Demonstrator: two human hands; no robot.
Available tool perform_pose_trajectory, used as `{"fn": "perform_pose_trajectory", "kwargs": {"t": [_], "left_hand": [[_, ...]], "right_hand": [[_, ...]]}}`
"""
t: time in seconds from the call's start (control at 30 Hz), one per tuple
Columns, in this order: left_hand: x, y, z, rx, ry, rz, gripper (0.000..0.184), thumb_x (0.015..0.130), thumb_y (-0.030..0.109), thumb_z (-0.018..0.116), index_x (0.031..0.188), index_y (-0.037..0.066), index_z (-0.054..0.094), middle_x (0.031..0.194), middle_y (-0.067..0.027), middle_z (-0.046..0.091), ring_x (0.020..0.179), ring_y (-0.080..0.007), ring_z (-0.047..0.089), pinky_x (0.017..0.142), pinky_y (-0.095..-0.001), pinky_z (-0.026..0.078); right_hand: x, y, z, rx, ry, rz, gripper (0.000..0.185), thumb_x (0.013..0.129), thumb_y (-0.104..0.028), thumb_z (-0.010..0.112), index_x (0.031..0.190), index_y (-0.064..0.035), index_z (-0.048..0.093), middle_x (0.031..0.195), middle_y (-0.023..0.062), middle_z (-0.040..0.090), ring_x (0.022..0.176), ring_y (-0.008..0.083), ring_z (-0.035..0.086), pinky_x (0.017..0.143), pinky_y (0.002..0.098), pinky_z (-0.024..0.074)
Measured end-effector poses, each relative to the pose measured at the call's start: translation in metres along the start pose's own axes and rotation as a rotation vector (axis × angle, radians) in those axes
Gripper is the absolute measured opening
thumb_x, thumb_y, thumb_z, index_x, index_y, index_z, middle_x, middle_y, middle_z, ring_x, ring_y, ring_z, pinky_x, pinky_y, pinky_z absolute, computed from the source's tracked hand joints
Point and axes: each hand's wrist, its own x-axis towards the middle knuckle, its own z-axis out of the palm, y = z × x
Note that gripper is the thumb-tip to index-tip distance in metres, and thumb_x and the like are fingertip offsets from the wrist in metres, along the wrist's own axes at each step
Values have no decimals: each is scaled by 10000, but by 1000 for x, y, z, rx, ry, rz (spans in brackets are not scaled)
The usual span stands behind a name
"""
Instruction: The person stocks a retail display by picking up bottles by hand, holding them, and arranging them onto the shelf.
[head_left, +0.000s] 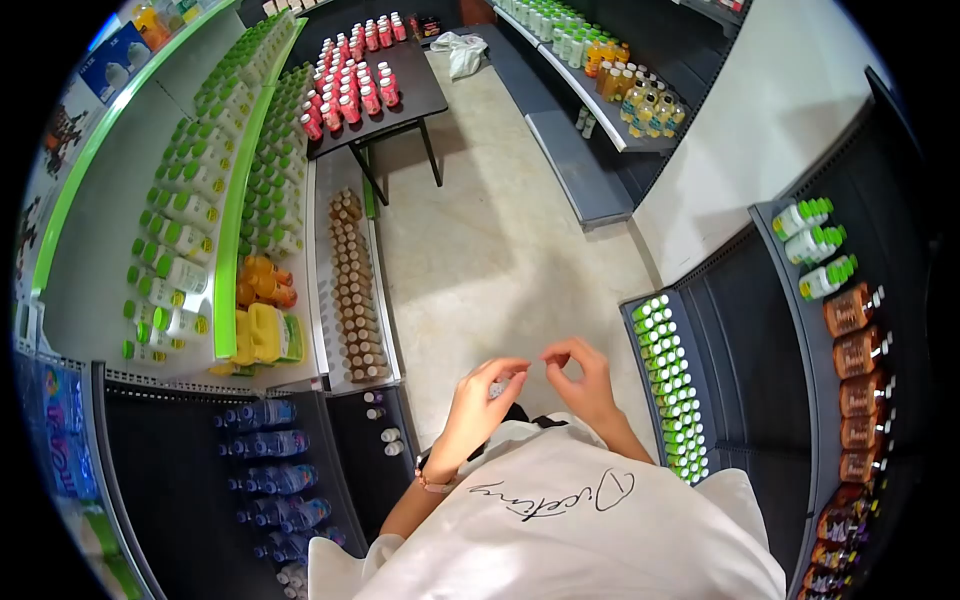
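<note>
My left hand (482, 405) is closed in front of my chest, its fingers curled and the thumb near the index finger. A small whitish patch shows inside that curl, too small to name. Just to its right, my right hand (582, 382) is also closed, thumb and index finger bent into a ring. The fingertips of the two hands point at each other across a narrow gap. Whether anything thin is pinched at the right fingertips, I cannot make out. Below both hands is the white shirt (560, 500) I wear, with dark script on it.
At left, a green-edged shelf (228, 270) holds white bottles with green caps and yellow jugs (268, 335). A dark table (415, 90) carries pink bottles. Brown-capped bottles (357, 300) line a low shelf. Green-capped bottles (670, 390) and brown-liquid bottles (860, 395) stand right. Concrete floor (470, 250) lies ahead.
</note>
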Motion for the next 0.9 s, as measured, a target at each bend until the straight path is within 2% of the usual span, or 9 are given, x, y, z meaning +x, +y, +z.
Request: {"fn": "perform_pose_trajectory", "kwargs": {"t": [0.03, 0.2, 0.4, 0.53, 0.67, 0.77, 0.8, 0.9], "left_hand": [[12, -6, -6, 4, 7, -14, 207, 902, 125, 652, 1080, 22, 676, 989, -143, 696, 863, -252, 671, 777, -345, 521], [56, -22, -27, 118, -96, -77, 256, 912, 220, 647, 1094, 42, 670, 1015, -144, 697, 927, -274, 672, 803, -364, 522], [130, -57, -44, 146, -133, -123, 270, 912, 241, 641, 1095, 45, 664, 1024, -140, 695, 949, -298, 664, 837, -379, 515], [214, -70, -61, 155, -180, -188, 306, 917, 253, 630, 1132, 37, 658, 1073, -148, 689, 985, -290, 656, 868, -380, 502], [319, -74, -88, 364, -215, -67, 335, 912, 314, 626, 1118, 51, 657, 1091, -156, 683, 979, -342, 641, 871, -428, 496], [396, -72, -115, 466, -256, 14, 348, 908, 327, 629, 1122, 53, 649, 1085, -160, 682, 991, -354, 636, 872, -437, 494], [419, -79, -123, 471, -242, 78, 382, 903, 337, 635, 1156, 51, 628, 1091, -170, 676, 986, -370, 634, 873, -438, 493], [490, -97, -146, 719, -117, 71, 420, 900, 350, 637, 1188, 45, 606, 1111, -187, 666, 979, -389, 632, 871, -443, 494]], "right_hand": [[15, 4, 3, -40, 18, -36, 147, 778, 36, 636, 895, -51, 661, 755, 54, 606, 682, 159, 583, 647, 281, 475], [66, 33, 18, 4, 19, 52, 146, 768, 50, 617, 870, -46, 659, 767, 54, 597, 683, 156, 582, 642, 281, 473], [154, 64, 40, 7, -64, 62, 134, 770, 39, 617, 863, -46, 659, 765, 51, 597, 675, 143, 575, 626, 275, 467], [243, 96, 57, -5, -100, 11, 131, 768, 31, 623, 862, -50, 665, 762, 38, 603, 678, 152, 575, 618, 278, 465], [347, 113, 57, -13, -121, -34, 147, 772, 40, 637, 885, -44, 675, 780, 53, 636, 719, 153, 589, 675, 284, 474], [418, 131, 61, -9, -60, -75, 164, 764, 34, 640, 890, -67, 672, 784, 37, 643, 689, 163, 568, 620, 285, 471], [440, 137, 61, -43, -87, -91, 178, 775, 9, 670, 933, -72, 683, 791, 33, 657, 700, 162, 579, 631, 291, 482], [506, 169, 68, -26, -156, -8, 194, 786, -45, 718, 973, -96, 706, 783, 35, 664, 711, 159, 601, 652, 290, 502]]}}
